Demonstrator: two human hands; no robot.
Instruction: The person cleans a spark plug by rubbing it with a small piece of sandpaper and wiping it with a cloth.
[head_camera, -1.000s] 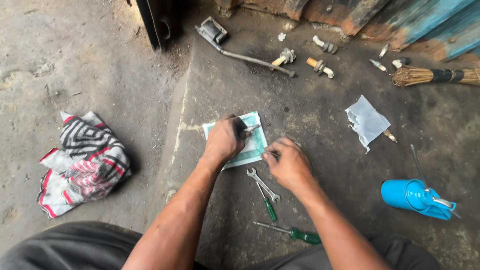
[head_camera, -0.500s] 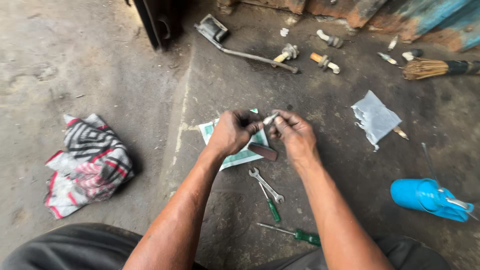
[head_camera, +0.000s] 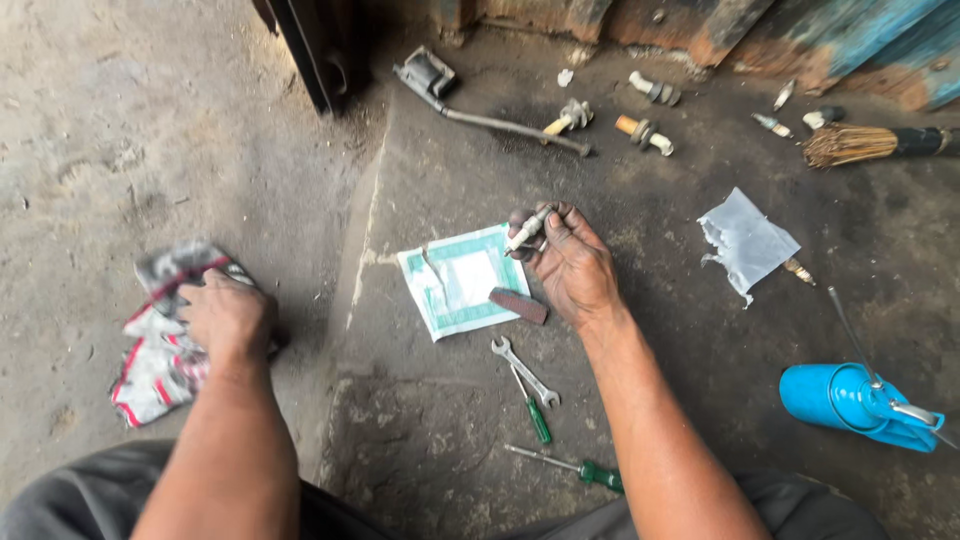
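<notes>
Your left hand (head_camera: 228, 318) has left the middle of the floor, where half a second ago it worked close against your right, and now lies well out to the left of the green-bordered paper sheet (head_camera: 462, 279), fingers curled down onto the striped rag (head_camera: 160, 350); whether it grips the cloth or only presses on it I cannot tell. Your right hand (head_camera: 570, 265) stays just right of the sheet, and it alone now pinches the spark plug (head_camera: 528, 230) in its fingertips above the sheet's upper right corner. A small dark block (head_camera: 518, 305) rests on the sheet's lower right edge. Below the sheet lie a wrench (head_camera: 526, 371) and two green-handled screwdrivers (head_camera: 537, 415); a blue oil can (head_camera: 856, 405) sits far right of it.
</notes>
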